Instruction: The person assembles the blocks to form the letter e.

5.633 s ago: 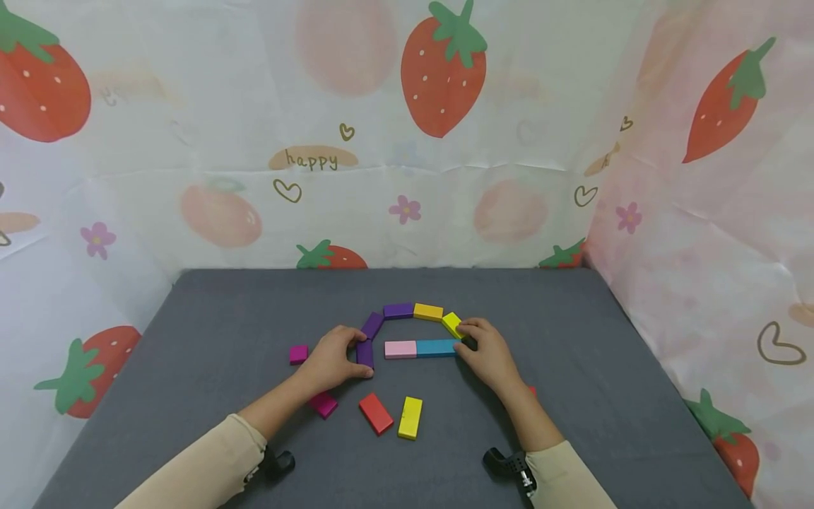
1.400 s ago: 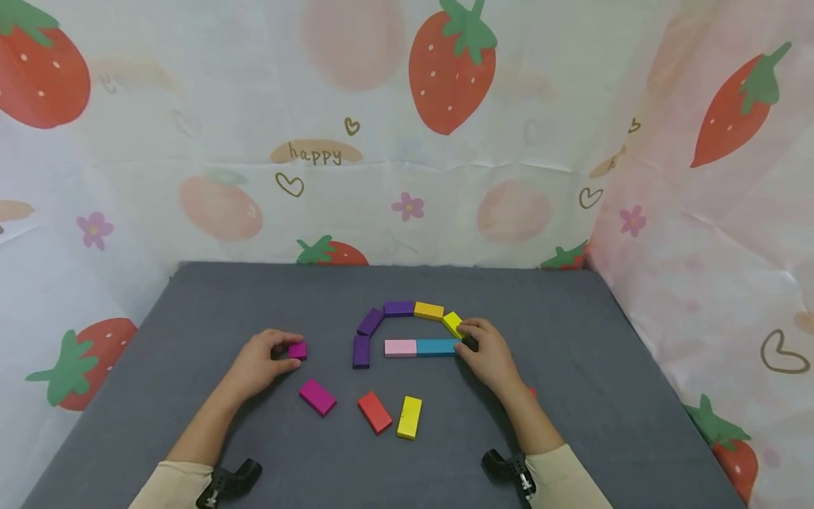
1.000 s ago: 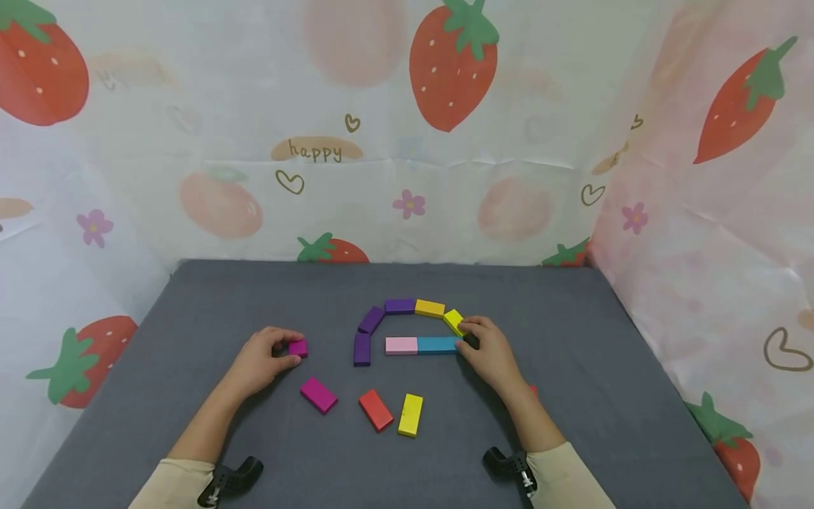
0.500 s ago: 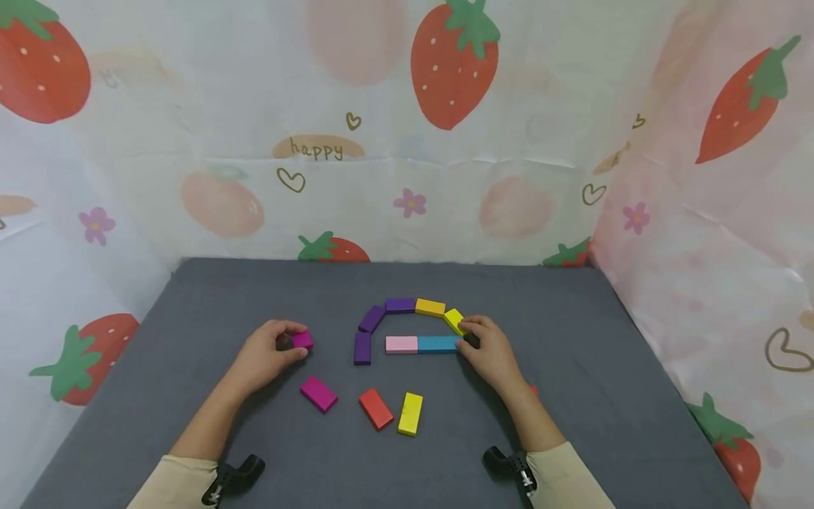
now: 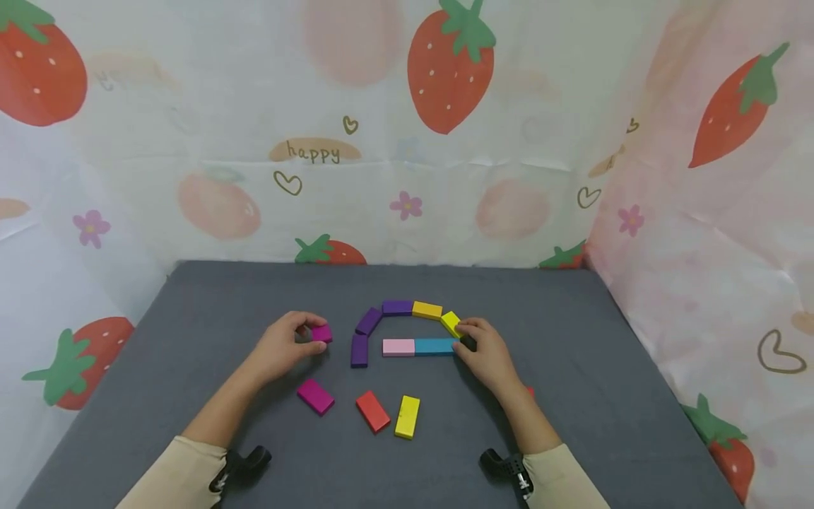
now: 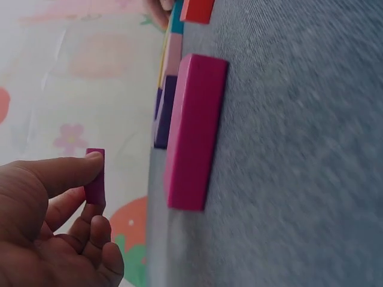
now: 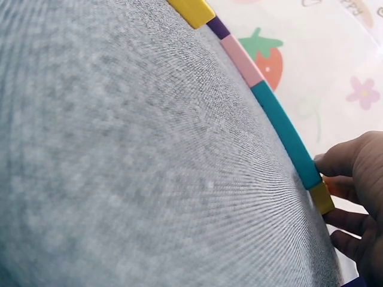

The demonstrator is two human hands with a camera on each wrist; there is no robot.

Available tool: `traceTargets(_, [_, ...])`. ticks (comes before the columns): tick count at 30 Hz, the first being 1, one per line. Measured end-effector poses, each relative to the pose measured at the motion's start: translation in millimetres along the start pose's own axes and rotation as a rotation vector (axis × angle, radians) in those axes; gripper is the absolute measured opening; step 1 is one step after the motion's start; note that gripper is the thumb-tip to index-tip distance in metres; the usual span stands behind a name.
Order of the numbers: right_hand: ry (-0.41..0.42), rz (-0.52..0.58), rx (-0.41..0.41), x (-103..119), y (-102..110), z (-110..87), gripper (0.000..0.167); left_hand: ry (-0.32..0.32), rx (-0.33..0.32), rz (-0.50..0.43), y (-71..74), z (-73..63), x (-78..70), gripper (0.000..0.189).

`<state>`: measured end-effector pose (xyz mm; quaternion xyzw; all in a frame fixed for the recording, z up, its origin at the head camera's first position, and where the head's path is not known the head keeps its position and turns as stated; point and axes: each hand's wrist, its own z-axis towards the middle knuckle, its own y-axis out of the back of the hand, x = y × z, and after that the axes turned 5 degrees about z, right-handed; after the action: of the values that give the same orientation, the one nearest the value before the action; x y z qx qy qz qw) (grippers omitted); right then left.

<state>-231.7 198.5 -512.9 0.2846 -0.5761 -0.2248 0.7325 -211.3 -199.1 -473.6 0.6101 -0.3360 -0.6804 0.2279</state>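
Note:
My left hand (image 5: 280,346) pinches a small magenta block (image 5: 321,334) between thumb and fingers, left of the arc. The left wrist view shows this block (image 6: 96,185) held end-on. The arc has several purple blocks (image 5: 369,322), an orange-yellow block (image 5: 427,309) and a yellow block (image 5: 450,322). Inside it lie a pink block (image 5: 398,348) and a blue block (image 5: 435,347), end to end. My right hand (image 5: 488,353) rests loosely bent at the right, fingertips beside the yellow block, thumb at the blue block's end. What lies under its palm is hidden.
Nearer the wearer lie another magenta block (image 5: 315,396), a red block (image 5: 372,412) and a loose yellow block (image 5: 407,417). A red piece (image 5: 531,391) is mostly hidden by the right forearm. Strawberry-printed cloth (image 5: 381,99) surrounds the grey table (image 5: 216,297).
My left hand has moved from the purple blocks to the small magenta block, lifted it and carried it right towards the arc. The right hand has stayed in place.

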Motion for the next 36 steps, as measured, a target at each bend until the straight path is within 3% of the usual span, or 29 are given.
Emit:
traceTargets(20, [-0.007, 0.000, -0.004, 1, 0, 1.4, 0.038, -0.066, 0.060, 0.039, -22.8, 20.7, -37.6, 0.034])
traceTargets(36, [-0.010, -0.004, -0.001, 1, 0, 1.2, 0.038, -0.031, 0.101, 0.031, -45.5, 36.1, -49.1, 0.033])
